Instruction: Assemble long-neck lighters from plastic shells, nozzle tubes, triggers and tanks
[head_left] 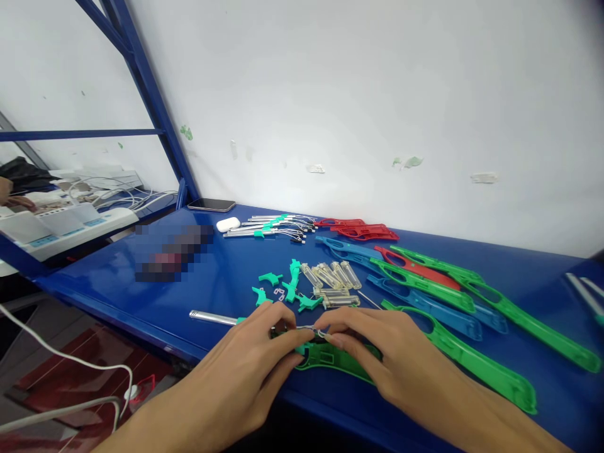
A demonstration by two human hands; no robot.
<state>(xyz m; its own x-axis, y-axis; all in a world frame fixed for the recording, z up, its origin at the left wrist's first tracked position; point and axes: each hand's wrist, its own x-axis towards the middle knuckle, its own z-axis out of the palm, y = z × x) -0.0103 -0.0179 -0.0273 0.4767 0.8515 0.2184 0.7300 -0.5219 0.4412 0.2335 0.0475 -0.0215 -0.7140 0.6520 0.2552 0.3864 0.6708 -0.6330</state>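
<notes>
1. Clearly, blue labels (92,223) mark the white boxes (61,221) at far left, but their print is too small to read; a pixelated patch hides something on the table's left part.
2. The tabletop (113,299) is glossy blue, its back edge along a white wall (330,82) with scuffs and peeling green spots.
3. A blue metal frame (153,94) rises at left; below, white cables (61,345) hang over a reddish floor (70,368).
4. At the near edge, a green shell half (333,360) lies under both hands. The left hand (250,355) is closed on it; the right hand (391,346) has thumb and forefinger tips at a thin wire (321,334), whether pinching it I cannot tell.
5. Beyond lie turquoise pieces (291,289), clear tubes (346,274), red shells (363,231) and a phone (211,204).
</notes>
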